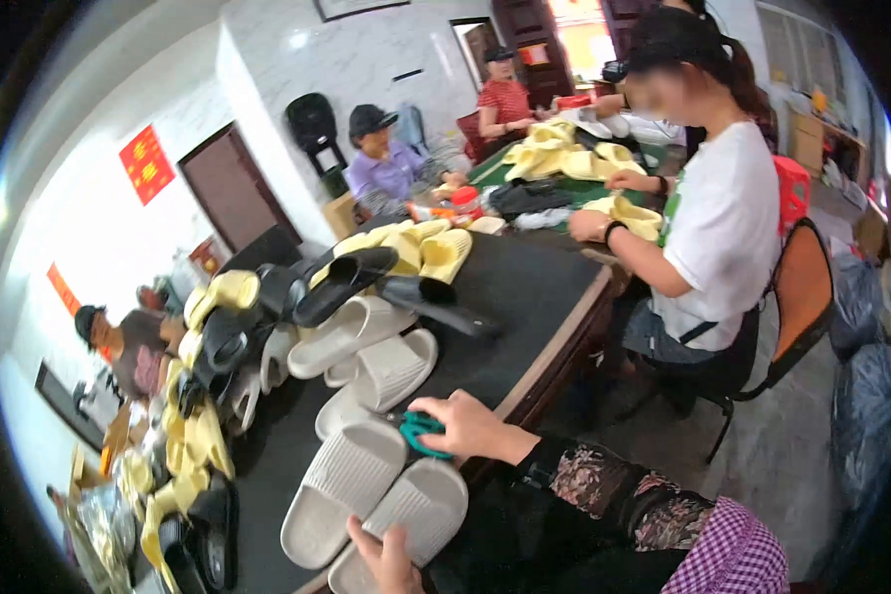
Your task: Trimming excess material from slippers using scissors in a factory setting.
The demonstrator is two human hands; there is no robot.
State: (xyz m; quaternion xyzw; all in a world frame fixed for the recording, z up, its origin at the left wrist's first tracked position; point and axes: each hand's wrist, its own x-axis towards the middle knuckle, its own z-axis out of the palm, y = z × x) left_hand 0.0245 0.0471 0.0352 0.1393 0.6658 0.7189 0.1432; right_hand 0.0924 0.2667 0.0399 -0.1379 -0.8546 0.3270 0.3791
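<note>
A pair of light grey slides lies near me at the table's edge: the left slide (pixel 342 485) and the right slide (pixel 434 510), both with ribbed straps. My left hand (pixel 388 564) is over the lower end of the right slide, index finger and thumb apart. Beyond the pair, my right hand (pixel 470 428) is closed on green-handled scissors (pixel 421 433); their blades cannot be made out. More grey slides (pixel 391 371) lie just past that hand.
Heaped yellow slides (pixel 445 254) and black slides (pixel 346 285) cover the table's far and left parts. A person in a white shirt (pixel 728 223) sits at right, handling a yellow slide (pixel 629 213). Other people work farther back and at left. The dark tabletop (pixel 535 287) has a wooden edge.
</note>
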